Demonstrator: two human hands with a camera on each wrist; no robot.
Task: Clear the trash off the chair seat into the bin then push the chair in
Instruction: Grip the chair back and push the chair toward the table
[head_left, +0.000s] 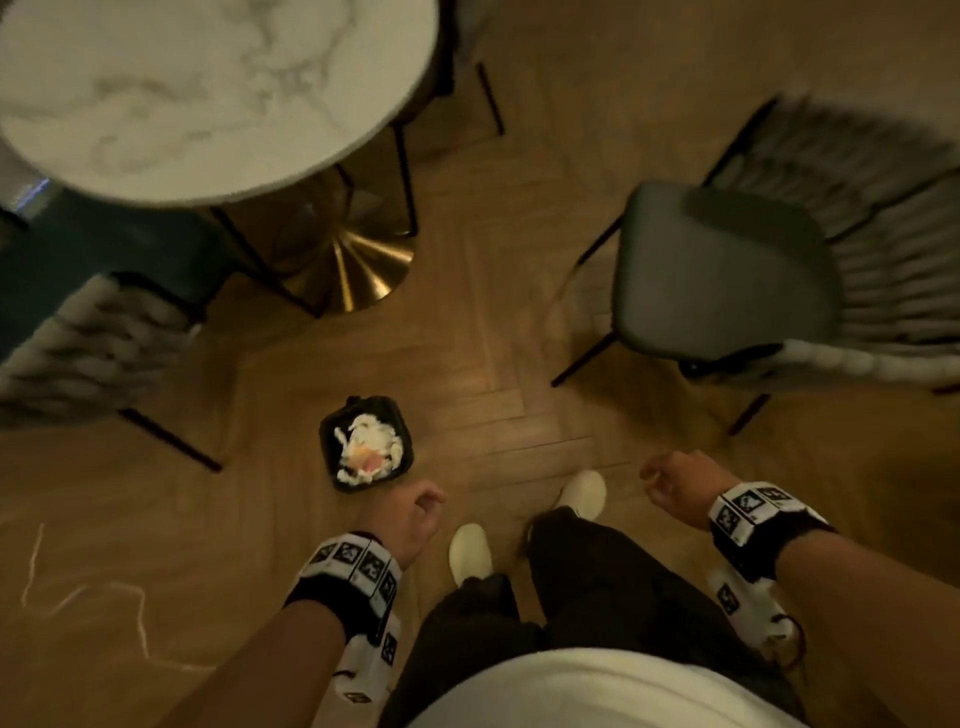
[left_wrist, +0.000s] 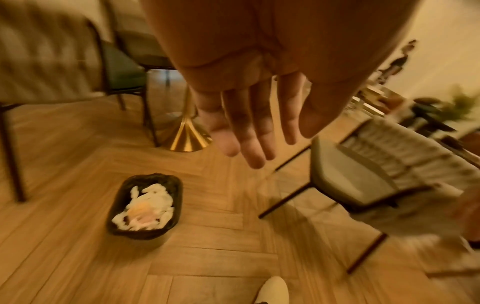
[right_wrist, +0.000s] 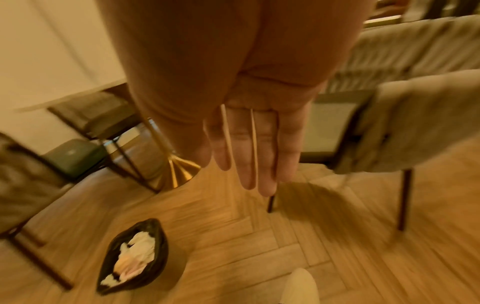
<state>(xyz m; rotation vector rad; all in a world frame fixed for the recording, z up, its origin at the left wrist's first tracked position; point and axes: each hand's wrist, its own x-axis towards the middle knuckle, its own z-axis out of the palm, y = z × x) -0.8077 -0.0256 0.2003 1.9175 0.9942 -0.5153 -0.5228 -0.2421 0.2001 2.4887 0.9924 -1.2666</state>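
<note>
A: Where are your hands right now?

B: Your left hand (head_left: 415, 514) sits low in the centre of the head view, just right of the bin (head_left: 366, 442). From the left wrist view its fingers (left_wrist: 255, 131) hang straight and relaxed, holding nothing.

A: And the other one?

B: Your right hand (head_left: 675, 486) is lower right of the head view, above the wooden floor (head_left: 493, 364), near your white shoe (head_left: 582, 493). In the right wrist view its fingers (right_wrist: 249, 156) point down, close together and nearly straight, released. Pale thin lines show between them; I cannot tell what those are.

A: What about the trash?

B: The trash (head_left: 366, 449), crumpled white paper with a pinkish bit, lies inside the black bin, which stands on the floor in the lower middle of the head view, just above your left hand.

A: And the chair?

B: The chair (head_left: 727, 280) stands at the right of the head view, its dark green seat bare, its grey padded back towards the right edge. It is well apart from the round marble tabletop (head_left: 208, 88) in the upper left, with open floor and the table's gold base (head_left: 353, 270) between them. Another chair (head_left: 93, 343) sits at the left edge, partly under the tabletop.

A: How sharp is all this?

B: Blurred in every view, especially the chairs.
</note>
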